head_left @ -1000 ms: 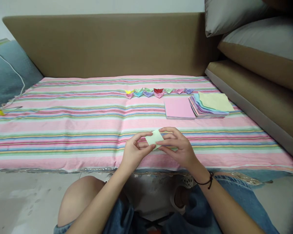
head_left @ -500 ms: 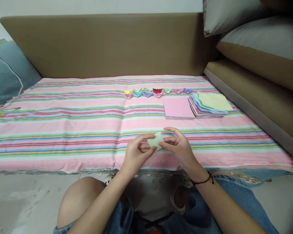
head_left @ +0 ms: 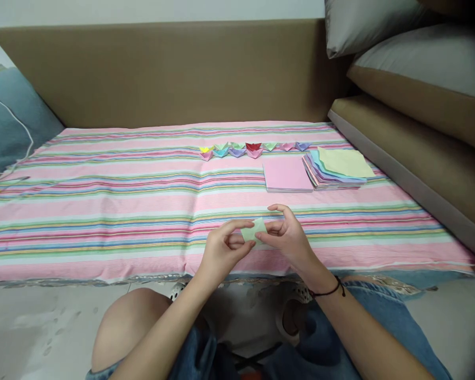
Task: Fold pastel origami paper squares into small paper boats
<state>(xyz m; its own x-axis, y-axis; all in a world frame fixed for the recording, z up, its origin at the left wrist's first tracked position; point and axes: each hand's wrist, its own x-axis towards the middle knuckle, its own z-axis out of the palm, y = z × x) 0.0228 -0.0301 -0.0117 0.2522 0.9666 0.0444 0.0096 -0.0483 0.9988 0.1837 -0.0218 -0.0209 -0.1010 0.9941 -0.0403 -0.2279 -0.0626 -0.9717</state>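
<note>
A small pale green folded paper is held up between both hands, above the front part of the striped cloth. My left hand pinches its left side, index finger along the top edge and thumb at the bottom. From the right, my right hand grips the paper with the thumb on its face and fingers behind; the index finger is raised and curled away. The folds on the paper's back are hidden from me.
Several small folded paper boats stand in two rows farther back. A pink paper stack lies beside a fanned stack of coloured paper. Cushions are piled at the right, and a white cable runs at the left.
My right thumb has shifted slightly left over the green paper's face, and the paper looks a little flatter. The whole view has moved slightly; both hands keep hold.
</note>
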